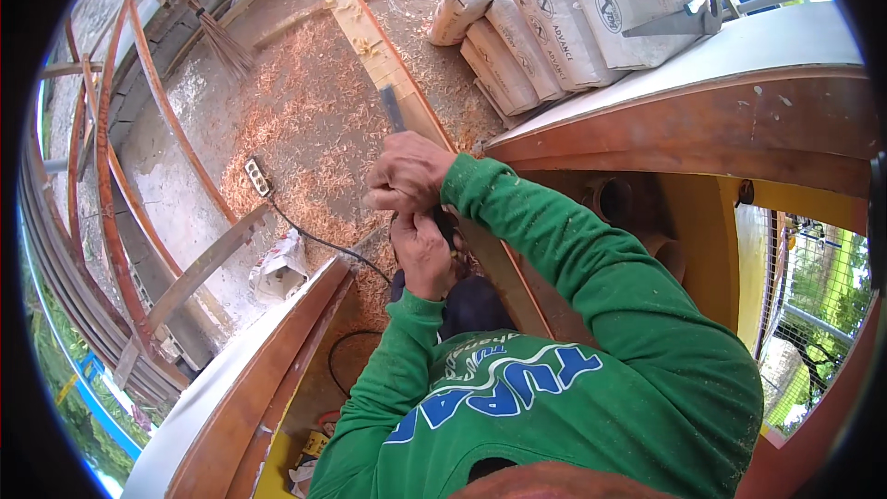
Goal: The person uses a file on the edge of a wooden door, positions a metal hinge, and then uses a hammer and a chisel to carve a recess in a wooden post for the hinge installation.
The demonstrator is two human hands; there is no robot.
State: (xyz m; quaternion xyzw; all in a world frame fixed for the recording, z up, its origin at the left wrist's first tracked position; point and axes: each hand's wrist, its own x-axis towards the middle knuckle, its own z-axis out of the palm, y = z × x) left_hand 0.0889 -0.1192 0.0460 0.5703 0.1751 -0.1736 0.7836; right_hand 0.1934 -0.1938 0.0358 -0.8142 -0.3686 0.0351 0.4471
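The fingers of the right hand (411,171) were clenched round a flat-bladed tool (392,107), its grey blade pointed away from the body, over a long wooden plank (414,102). Just below, the fingers of the left hand (425,257) were curled; whether the tool's hidden end was grasped by them could not be told. The plank was set lengthwise beneath both hands, and pale curled shavings (365,42) were scattered along its far part. The arms were covered by green sleeves (591,249).

Beyond the plank's left edge, the floor was strewn with reddish shavings (286,120), among which a power strip (257,176) was laid, its dark cord (323,241) trailed toward the hands. A crumpled white sack (278,268) was seen nearby. Farther out, a broom (222,42) was leaned at the left, while paper bags (545,23) were piled at the right, near a saw (679,24).
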